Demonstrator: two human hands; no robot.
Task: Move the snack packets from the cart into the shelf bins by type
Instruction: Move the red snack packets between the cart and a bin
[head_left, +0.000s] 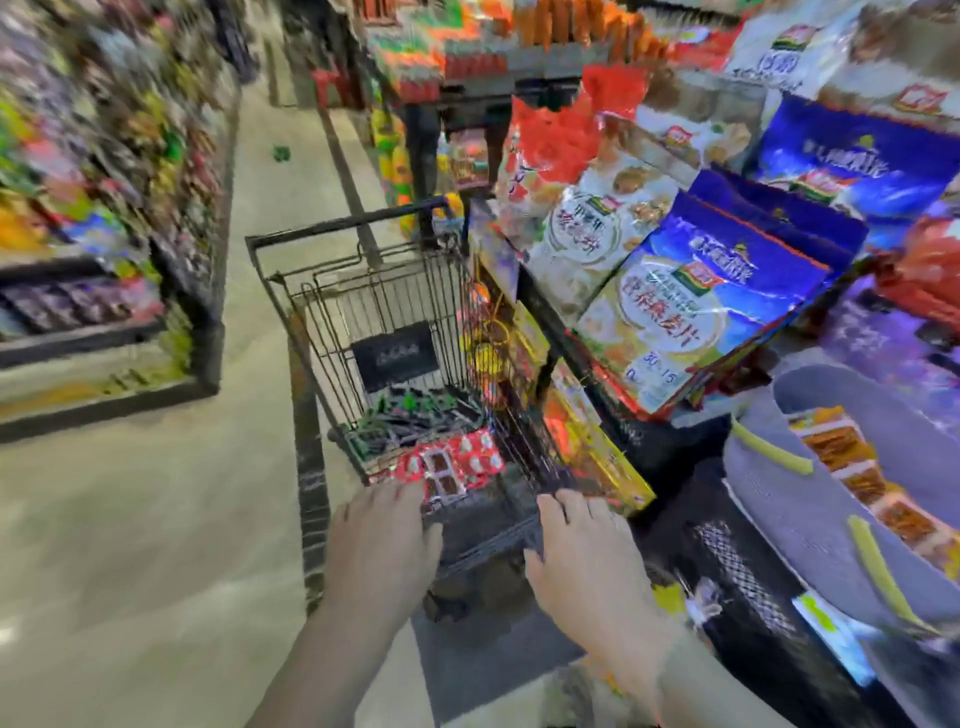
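Frame is motion-blurred. Both our hands are at the near end of the wire cart (291, 280), mid-aisle. Left hand (384, 545): fingers reach forward to the near edge of the red snack packets (452, 462) in the cart's near end; we cannot tell whether it grips them. Right hand (582, 566): fingers lie at the cart's near right corner, grip also unclear. Dark green packets (410, 415) lie just beyond the red ones. On the near right, a grey shelf bin (789, 499) holds orange packets (841, 452), with blue-and-white bags (691, 312) beyond it.
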